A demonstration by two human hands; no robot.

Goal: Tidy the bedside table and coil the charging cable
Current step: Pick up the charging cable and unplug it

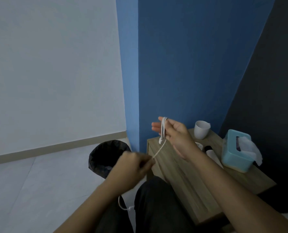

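A white charging cable (163,130) is looped a few times around the fingers of my right hand (173,133), which is raised above the left end of the wooden bedside table (178,167). From the loops the cable runs down and left into my left hand (134,163), which pinches it in closed fingers. The cable's loose end with its plug hangs below my left forearm near my knee. On the table stand a white cup (201,129) and a teal tissue box (237,151).
A black bin (106,157) with a dark liner stands on the pale floor left of the table. A white tube with a black cap (212,153) and a small white object lie behind my right wrist. Blue and dark walls back the table. My dark-trousered legs fill the bottom.
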